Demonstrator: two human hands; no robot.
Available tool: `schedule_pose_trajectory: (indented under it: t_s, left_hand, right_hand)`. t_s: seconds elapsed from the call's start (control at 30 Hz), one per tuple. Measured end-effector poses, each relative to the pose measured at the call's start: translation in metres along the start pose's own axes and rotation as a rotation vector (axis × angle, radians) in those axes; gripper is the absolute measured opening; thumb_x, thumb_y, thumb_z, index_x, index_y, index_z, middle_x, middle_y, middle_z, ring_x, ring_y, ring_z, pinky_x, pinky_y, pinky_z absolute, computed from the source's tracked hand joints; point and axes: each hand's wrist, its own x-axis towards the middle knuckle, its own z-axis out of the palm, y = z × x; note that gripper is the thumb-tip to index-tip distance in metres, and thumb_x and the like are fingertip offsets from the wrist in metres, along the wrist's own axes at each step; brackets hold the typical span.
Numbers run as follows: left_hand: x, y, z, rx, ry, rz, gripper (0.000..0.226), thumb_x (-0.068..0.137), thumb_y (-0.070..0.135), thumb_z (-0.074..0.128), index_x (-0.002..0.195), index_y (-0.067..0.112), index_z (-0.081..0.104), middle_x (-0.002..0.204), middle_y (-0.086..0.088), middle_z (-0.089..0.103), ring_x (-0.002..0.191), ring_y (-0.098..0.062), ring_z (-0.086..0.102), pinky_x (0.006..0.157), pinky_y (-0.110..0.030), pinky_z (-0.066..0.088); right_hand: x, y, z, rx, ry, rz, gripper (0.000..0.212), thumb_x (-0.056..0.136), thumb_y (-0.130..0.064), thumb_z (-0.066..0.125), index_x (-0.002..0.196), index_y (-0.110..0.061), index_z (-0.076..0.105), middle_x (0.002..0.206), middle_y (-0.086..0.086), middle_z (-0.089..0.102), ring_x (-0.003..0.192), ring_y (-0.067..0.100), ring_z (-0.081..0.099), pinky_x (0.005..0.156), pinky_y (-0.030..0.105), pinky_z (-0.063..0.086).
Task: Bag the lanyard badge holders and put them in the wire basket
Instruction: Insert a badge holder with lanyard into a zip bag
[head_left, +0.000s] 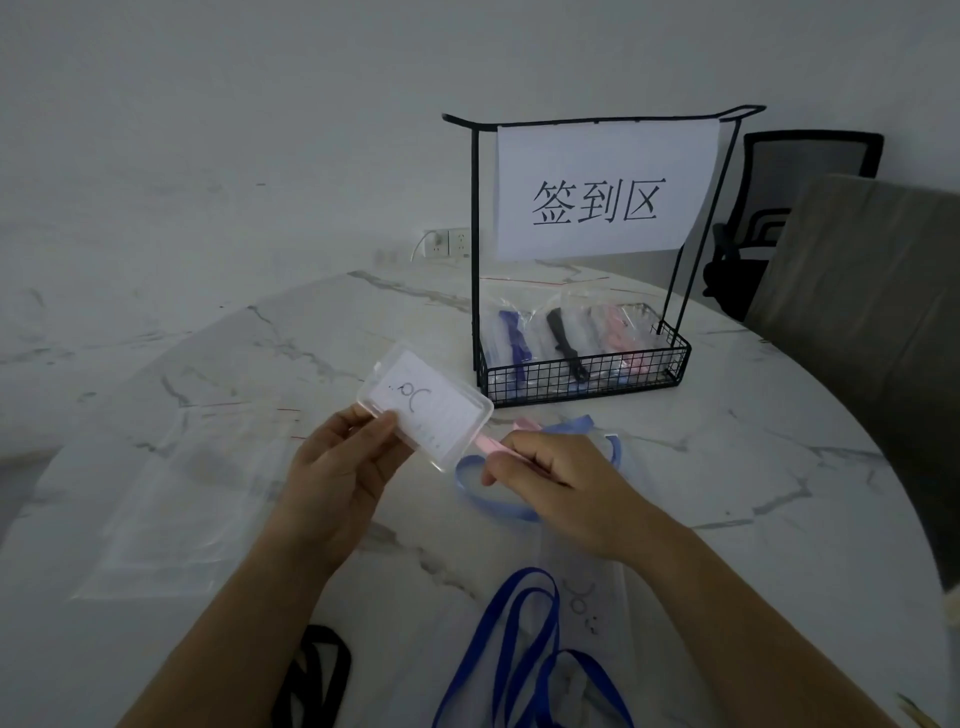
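A: What are the hands doing?

B: The left hand (337, 467) pinches the near corner of a clear badge holder (426, 410), lifted off the desk (727, 467). The right hand (550, 478) is closed on its pink lanyard (493, 446), probably gathering it so it fits a bag.

A: And the bags?

B: Empty clear bags (176, 499) lie flat to the left. The wire basket (587, 371), far and right under a paper sign (602, 192), already holds bagged sets. Blue lanyards (524, 644) and a black lanyard (317, 670) wait near.
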Motion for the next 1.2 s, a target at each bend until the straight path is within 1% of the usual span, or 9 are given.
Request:
schedule_pose_trajectory:
  t_s: [0.07, 0.17, 0.27, 0.4, 0.57, 0.83, 0.93, 1.03, 1.2]
  left_hand:
    - [-0.001, -0.003, -0.003, 0.066, 0.066, 0.055, 0.024, 0.093, 0.0, 0.054, 0.117, -0.005, 0.054, 0.117, -0.024, 0.066, 0.102, -0.027, 0.07, 0.082, -0.03, 0.059]
    - [0.0, -0.008, -0.002, 0.238, 0.193, 0.17, 0.018, 0.094, 0.0, 0.058, 0.111, -0.004, 0.055, 0.105, -0.022, 0.069, 0.097, -0.03, 0.071, 0.078, -0.03, 0.06]
    - [0.0, -0.011, -0.005, 0.414, 0.332, 0.289, 0.017, 0.092, 0.006, 0.065, 0.104, 0.001, 0.055, 0.092, -0.01, 0.07, 0.086, -0.02, 0.073, 0.074, -0.028, 0.061]
    - [0.002, -0.013, -0.008, 0.688, 0.445, 0.454, 0.019, 0.092, 0.015, 0.067, 0.104, 0.017, 0.052, 0.096, -0.001, 0.068, 0.08, -0.012, 0.072, 0.073, -0.029, 0.06]
    - [-0.001, -0.014, 0.001, 0.814, 0.262, 0.574, 0.019, 0.091, 0.003, 0.063, 0.1, 0.018, 0.057, 0.082, 0.006, 0.066, 0.073, -0.011, 0.067, 0.067, -0.018, 0.055]
    - [-0.012, -0.017, 0.008, 1.026, -0.105, 0.473, 0.035, 0.097, 0.016, 0.057, 0.131, 0.02, 0.062, 0.114, 0.012, 0.07, 0.102, 0.001, 0.065, 0.08, -0.016, 0.056]
    - [-0.015, -0.016, 0.009, 0.926, -0.29, 0.388, 0.032, 0.097, 0.022, 0.055, 0.126, 0.031, 0.064, 0.112, 0.013, 0.072, 0.105, -0.009, 0.066, 0.084, -0.018, 0.054]
    - [-0.018, -0.014, 0.009, 0.791, -0.448, 0.238, 0.029, 0.097, 0.031, 0.052, 0.121, 0.034, 0.068, 0.112, -0.002, 0.071, 0.103, -0.025, 0.065, 0.086, -0.034, 0.057]
    - [-0.018, -0.011, 0.009, 0.356, -0.471, -0.056, 0.031, 0.085, 0.022, 0.064, 0.114, 0.02, 0.073, 0.112, -0.004, 0.073, 0.1, -0.017, 0.069, 0.081, -0.024, 0.055]
  right_hand:
    - [-0.001, 0.0, 0.003, -0.019, -0.028, 0.014, 0.034, 0.094, -0.043, 0.047, 0.076, -0.021, 0.066, 0.05, -0.011, 0.04, 0.047, 0.004, 0.036, 0.064, 0.016, 0.036]
    - [-0.002, -0.002, 0.003, -0.056, -0.045, 0.018, 0.032, 0.092, -0.048, 0.046, 0.071, -0.033, 0.066, 0.05, -0.01, 0.042, 0.047, 0.004, 0.039, 0.093, 0.03, 0.045]
    - [-0.005, -0.011, 0.003, 0.001, -0.062, 0.007, 0.03, 0.09, -0.05, 0.048, 0.07, -0.038, 0.067, 0.049, -0.006, 0.042, 0.046, 0.014, 0.037, 0.054, 0.045, 0.038]
    - [-0.006, -0.018, 0.0, 0.127, -0.044, -0.035, 0.032, 0.092, -0.047, 0.049, 0.07, -0.034, 0.068, 0.05, -0.006, 0.04, 0.048, 0.018, 0.035, 0.051, 0.035, 0.031]
    - [-0.007, -0.021, -0.011, 0.354, -0.06, -0.054, 0.041, 0.093, -0.038, 0.043, 0.077, -0.012, 0.07, 0.053, 0.001, 0.037, 0.049, 0.01, 0.032, 0.05, 0.016, 0.031]
    - [-0.002, -0.02, -0.022, 0.641, 0.102, -0.05, 0.035, 0.092, -0.044, 0.051, 0.09, -0.017, 0.073, 0.051, -0.003, 0.046, 0.038, 0.01, 0.03, 0.039, 0.02, 0.027]
    - [0.001, -0.017, -0.029, 0.746, 0.216, 0.036, 0.033, 0.094, -0.043, 0.057, 0.101, -0.016, 0.076, 0.053, -0.003, 0.039, 0.041, 0.009, 0.024, 0.04, 0.02, 0.024]
    - [0.003, -0.013, -0.029, 0.863, 0.238, 0.13, 0.037, 0.09, -0.04, 0.058, 0.11, -0.013, 0.075, 0.055, -0.006, 0.033, 0.042, 0.007, 0.022, 0.04, 0.02, 0.02]
    - [0.006, -0.011, -0.022, 0.896, 0.2, 0.318, 0.031, 0.1, -0.032, 0.051, 0.09, -0.017, 0.076, 0.052, -0.008, 0.033, 0.039, 0.006, 0.023, 0.036, 0.018, 0.023]
